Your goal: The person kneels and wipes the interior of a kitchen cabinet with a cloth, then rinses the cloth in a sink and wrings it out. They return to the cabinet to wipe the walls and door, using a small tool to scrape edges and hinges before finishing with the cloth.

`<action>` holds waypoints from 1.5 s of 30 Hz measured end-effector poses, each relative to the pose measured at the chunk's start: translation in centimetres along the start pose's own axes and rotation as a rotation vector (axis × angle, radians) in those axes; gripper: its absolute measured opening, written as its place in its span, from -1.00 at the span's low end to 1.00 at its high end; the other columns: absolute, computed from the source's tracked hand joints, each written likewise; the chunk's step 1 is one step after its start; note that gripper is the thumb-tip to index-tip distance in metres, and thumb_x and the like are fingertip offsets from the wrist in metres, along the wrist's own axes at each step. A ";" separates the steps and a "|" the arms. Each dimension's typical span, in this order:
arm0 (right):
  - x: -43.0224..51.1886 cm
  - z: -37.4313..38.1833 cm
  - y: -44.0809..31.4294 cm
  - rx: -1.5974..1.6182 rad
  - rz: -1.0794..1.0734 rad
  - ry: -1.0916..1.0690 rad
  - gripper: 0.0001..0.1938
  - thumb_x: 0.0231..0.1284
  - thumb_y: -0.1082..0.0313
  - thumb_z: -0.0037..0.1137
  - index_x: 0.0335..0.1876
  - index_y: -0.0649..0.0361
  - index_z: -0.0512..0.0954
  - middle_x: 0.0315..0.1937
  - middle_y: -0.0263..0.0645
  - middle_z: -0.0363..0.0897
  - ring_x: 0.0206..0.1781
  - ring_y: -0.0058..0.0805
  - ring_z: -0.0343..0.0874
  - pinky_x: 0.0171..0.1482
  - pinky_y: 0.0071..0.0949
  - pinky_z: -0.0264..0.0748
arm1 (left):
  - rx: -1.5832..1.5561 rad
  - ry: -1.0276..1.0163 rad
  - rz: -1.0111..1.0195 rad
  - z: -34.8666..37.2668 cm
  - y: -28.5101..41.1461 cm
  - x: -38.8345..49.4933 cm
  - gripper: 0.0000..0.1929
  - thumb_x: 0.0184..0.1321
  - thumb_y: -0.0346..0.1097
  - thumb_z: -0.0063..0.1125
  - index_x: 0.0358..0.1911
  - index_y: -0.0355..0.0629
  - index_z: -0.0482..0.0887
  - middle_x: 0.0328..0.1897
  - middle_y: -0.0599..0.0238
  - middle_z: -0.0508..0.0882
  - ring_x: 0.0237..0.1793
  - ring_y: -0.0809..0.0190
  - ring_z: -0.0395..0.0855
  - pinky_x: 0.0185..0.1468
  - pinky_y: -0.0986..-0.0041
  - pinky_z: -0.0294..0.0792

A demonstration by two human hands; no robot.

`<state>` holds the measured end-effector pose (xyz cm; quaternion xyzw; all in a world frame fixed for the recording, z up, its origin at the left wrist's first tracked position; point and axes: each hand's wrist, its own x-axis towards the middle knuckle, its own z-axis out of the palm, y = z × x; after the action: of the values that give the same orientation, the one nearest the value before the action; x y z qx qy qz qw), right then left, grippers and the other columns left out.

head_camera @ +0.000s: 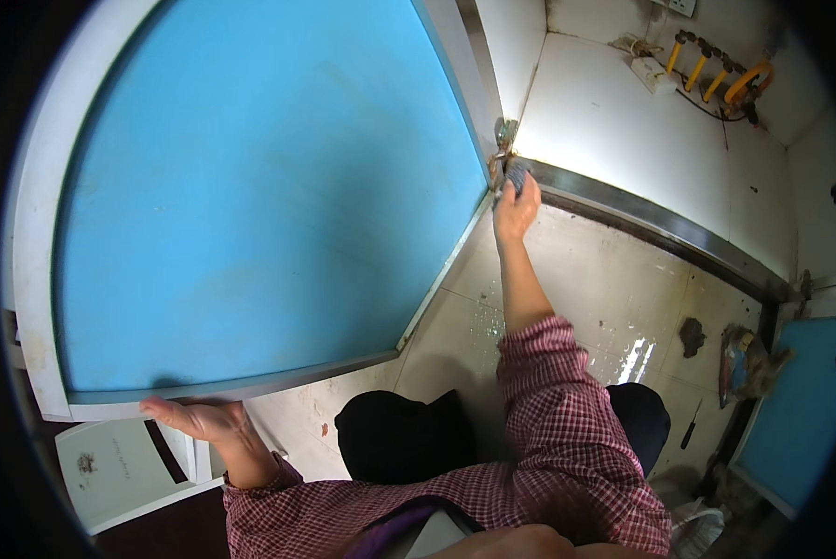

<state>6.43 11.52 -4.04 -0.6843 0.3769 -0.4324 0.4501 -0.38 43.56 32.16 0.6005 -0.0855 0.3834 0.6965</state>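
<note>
A cabinet door with a blue panel (271, 202) and a pale metal frame stands swung out at the left. At its near outer corner my left hand (201, 421) grips the frame edge, thumb along the front and the fingers hidden behind. My right hand (519, 209) reaches to the inner corner of the door, holding a grey scouring pad (516, 175). The pad is against or very near a dirty, rust-stained hinge (505, 136), where the door meets the metal sill (641, 209); contact is not certain.
Gas taps with yellow handles (697, 70) and an orange hose sit inside the cabinet. Wet floor tiles (564, 258) hold a dark clump (691, 337), a soiled plastic packet (735, 363) and a screwdriver (690, 426). Another blue door (802, 398) stands right; a pale drawer-like box (121, 468) lies left.
</note>
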 end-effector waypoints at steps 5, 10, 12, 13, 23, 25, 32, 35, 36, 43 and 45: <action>1.1 -0.1 0.1 -0.151 0.111 -0.184 -0.67 0.17 0.36 0.10 0.02 0.38 0.51 0.02 -0.02 0.52 0.11 -0.04 0.42 0.20 -0.20 0.35 | -0.013 0.009 0.023 0.7 0.3 -0.1 -0.30 0.36 0.18 -0.11 0.36 -0.22 0.19 0.45 0.13 0.19 0.37 0.08 0.18 0.44 0.21 0.03; 0.7 -0.9 -0.4 0.100 -0.245 0.037 -0.63 0.01 0.46 0.17 -0.01 0.37 0.49 0.01 0.01 0.47 0.09 -0.01 0.41 0.17 -0.20 0.36 | 0.009 -0.001 0.045 0.8 0.5 -0.1 -0.30 0.35 0.18 -0.09 0.34 -0.24 0.22 0.45 0.13 0.21 0.37 0.08 0.19 0.44 0.22 0.04; 0.5 -0.6 -0.2 0.008 -0.080 -0.039 -0.68 0.04 0.47 0.14 -0.04 0.33 0.51 -0.08 -0.01 0.49 0.07 -0.03 0.43 0.13 -0.25 0.38 | 0.025 0.002 0.052 0.7 0.5 -0.1 -0.31 0.36 0.18 -0.10 0.34 -0.24 0.22 0.44 0.13 0.21 0.37 0.08 0.19 0.44 0.22 0.04; 0.4 -0.3 -0.1 -0.041 -0.058 -0.147 -0.71 0.06 0.47 0.12 -0.05 0.31 0.52 -0.12 -0.01 0.50 0.06 -0.04 0.44 0.12 -0.27 0.39 | 0.039 0.029 0.058 0.7 0.4 -0.1 -0.31 0.36 0.18 -0.11 0.34 -0.25 0.22 0.44 0.12 0.22 0.37 0.08 0.19 0.44 0.22 0.04; -0.2 0.0 -0.5 0.093 -0.057 0.075 -0.72 0.06 0.46 0.23 -0.09 0.35 0.52 -0.18 -0.05 0.47 -0.08 -0.08 0.44 0.05 -0.23 0.40 | 0.051 -0.015 0.105 0.5 0.3 0.3 -0.32 0.36 0.16 -0.10 0.35 -0.23 0.22 0.46 0.13 0.21 0.37 0.07 0.20 0.44 0.19 0.05; 0.2 -0.2 -0.9 0.187 0.129 -0.113 -0.74 0.06 0.46 0.21 -0.12 0.35 0.53 -0.18 -0.06 0.48 -0.04 -0.07 0.42 0.06 -0.22 0.37 | 0.007 -0.005 0.076 0.5 0.3 0.2 -0.33 0.36 0.15 -0.09 0.35 -0.21 0.23 0.46 0.14 0.21 0.37 0.07 0.21 0.44 0.17 0.07; 2.1 -0.3 0.1 0.061 -0.164 0.056 -0.66 0.00 0.59 0.13 -0.02 0.27 0.55 -0.22 -0.07 0.45 -0.07 -0.06 0.39 0.05 -0.24 0.37 | 0.042 0.046 0.115 1.1 0.4 0.0 -0.32 0.34 0.19 -0.08 0.34 -0.19 0.26 0.43 0.16 0.26 0.34 0.06 0.26 0.42 0.15 0.10; 1.7 -0.7 0.6 0.084 -0.143 -0.146 -0.60 -0.02 0.64 0.10 0.03 0.25 0.54 -0.19 -0.08 0.42 -0.05 -0.08 0.39 0.07 -0.25 0.38 | 0.058 0.012 0.108 1.5 0.6 -0.3 -0.31 0.35 0.21 -0.10 0.34 -0.19 0.26 0.44 0.17 0.25 0.35 0.06 0.24 0.42 0.15 0.10; 1.6 -0.7 0.6 0.076 -0.052 -0.257 -0.58 -0.03 0.66 0.10 0.05 0.25 0.53 -0.18 -0.09 0.42 -0.03 -0.09 0.39 0.08 -0.25 0.38 | 0.076 0.027 0.115 1.5 0.6 -0.3 -0.31 0.35 0.21 -0.10 0.34 -0.19 0.26 0.44 0.17 0.25 0.36 0.07 0.24 0.42 0.15 0.10; 1.7 -0.3 0.5 0.075 -0.037 -0.109 -0.55 -0.02 0.68 0.09 0.09 0.30 0.51 -0.11 -0.10 0.42 -0.02 -0.18 0.44 0.10 -0.43 0.39 | 0.094 0.020 0.123 1.1 0.5 -0.2 -0.30 0.34 0.20 -0.09 0.35 -0.19 0.25 0.44 0.17 0.25 0.36 0.07 0.23 0.42 0.16 0.10; 1.8 0.0 0.7 0.124 0.023 -0.168 -0.55 -0.02 0.67 0.06 0.10 0.32 0.50 -0.08 -0.06 0.44 0.04 -0.12 0.42 0.15 -0.33 0.38 | 0.091 0.005 0.118 1.0 0.4 0.0 -0.31 0.34 0.20 -0.09 0.35 -0.20 0.25 0.44 0.17 0.25 0.35 0.07 0.24 0.42 0.16 0.10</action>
<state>6.95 9.64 -4.25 -0.6848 0.3181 -0.3910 0.5264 -0.28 42.62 32.73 0.6244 -0.1015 0.4291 0.6448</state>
